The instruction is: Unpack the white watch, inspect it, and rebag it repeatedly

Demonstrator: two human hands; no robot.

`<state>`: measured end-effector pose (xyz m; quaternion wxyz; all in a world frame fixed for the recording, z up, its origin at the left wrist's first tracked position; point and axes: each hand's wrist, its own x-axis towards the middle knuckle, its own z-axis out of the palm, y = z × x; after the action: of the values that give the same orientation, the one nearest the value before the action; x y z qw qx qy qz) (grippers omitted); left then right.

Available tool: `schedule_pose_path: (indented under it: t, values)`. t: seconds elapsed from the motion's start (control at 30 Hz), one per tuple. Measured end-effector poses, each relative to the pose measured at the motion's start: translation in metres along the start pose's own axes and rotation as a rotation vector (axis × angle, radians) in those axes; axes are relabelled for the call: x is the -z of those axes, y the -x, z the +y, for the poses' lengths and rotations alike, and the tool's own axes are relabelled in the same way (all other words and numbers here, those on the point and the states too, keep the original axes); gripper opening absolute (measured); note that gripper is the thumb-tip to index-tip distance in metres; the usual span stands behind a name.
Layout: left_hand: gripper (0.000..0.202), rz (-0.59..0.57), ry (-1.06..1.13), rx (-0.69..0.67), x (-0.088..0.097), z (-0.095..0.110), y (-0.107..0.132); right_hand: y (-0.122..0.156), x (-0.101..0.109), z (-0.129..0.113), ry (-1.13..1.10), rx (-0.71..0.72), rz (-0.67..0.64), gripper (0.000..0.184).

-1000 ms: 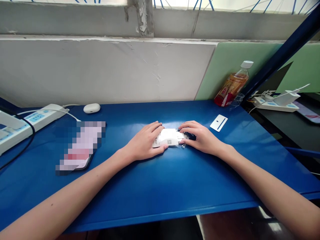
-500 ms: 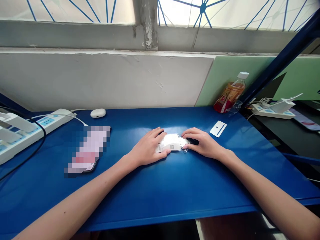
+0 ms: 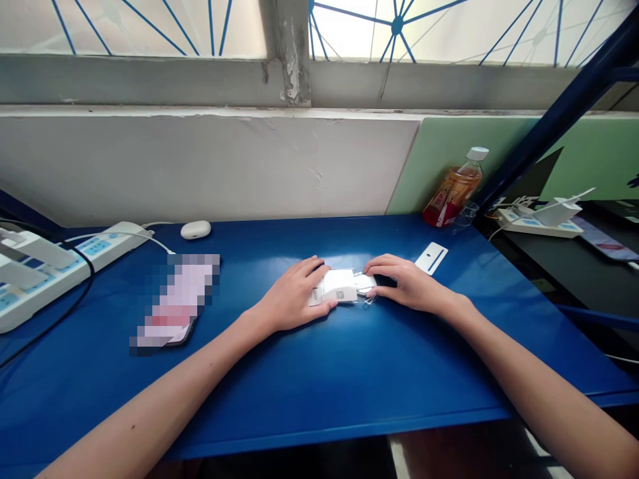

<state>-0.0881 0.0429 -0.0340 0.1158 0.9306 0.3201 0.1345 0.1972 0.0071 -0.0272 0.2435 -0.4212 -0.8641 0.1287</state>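
Observation:
My left hand (image 3: 294, 293) is closed around the left end of a white package (image 3: 340, 286), thumb along its near edge and fingers over its far side. The package lies on the blue table and shows a small printed square code and a clear plastic sleeve. At its right end, a small white object with a rounded edge (image 3: 366, 284) shows in the crinkled plastic; its exact kind I cannot make out. My right hand (image 3: 407, 283) pinches that white object between thumb and fingers. Behind the right hand lies a white card (image 3: 432, 258) with a dark stripe.
On the left are a phone (image 3: 180, 299) with a blurred screen, a white power strip (image 3: 117, 238) with plugs and cables, and a white earbud case (image 3: 196, 230). A drink bottle (image 3: 453, 189) leans at the back right. The blue table (image 3: 299, 386) ends at the front.
The view has shifted slightly. More of the white object's rounded edge shows at the package's right end, in my right fingers. My left hand keeps its hold on the package.

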Motion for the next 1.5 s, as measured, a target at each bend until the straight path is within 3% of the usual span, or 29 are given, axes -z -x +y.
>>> schedule_pose_path:
  t: [0.23, 0.33, 0.43, 0.67, 0.93, 1.2, 1.37, 1.5]
  values:
    - [0.063, -0.013, -0.008, -0.002, 0.002, -0.002, -0.003, 0.005, 0.024, 0.011, 0.029, -0.085, -0.074, 0.021]
    - [0.063, -0.001, -0.009, -0.011, 0.001, -0.003, -0.003, 0.006, 0.026, 0.01, 0.036, -0.094, -0.068, 0.031]
    - [0.063, 0.008, -0.016, -0.015, 0.001, -0.003, -0.003, 0.004, 0.019, 0.004, 0.05, -0.077, -0.033, 0.048]
    - [0.057, 0.037, -0.051, -0.004, 0.002, 0.002, -0.01, -0.003, -0.01, -0.003, 0.03, -0.023, 0.017, 0.027]
    - [0.068, 0.024, -0.101, 0.023, 0.004, 0.006, -0.017, -0.004, -0.011, -0.003, 0.058, -0.032, 0.026, 0.023]
    - [0.059, 0.075, -0.078, 0.012, 0.0, 0.002, -0.019, -0.004, -0.014, -0.001, 0.042, -0.043, 0.064, 0.024]
    - [0.053, 0.089, -0.052, 0.024, -0.002, 0.002, -0.018, -0.003, -0.001, 0.004, 0.113, -0.046, 0.021, 0.023]
    - [0.052, 0.099, -0.022, 0.022, -0.001, 0.002, -0.018, 0.0, 0.019, 0.01, 0.171, -0.053, 0.12, 0.021]
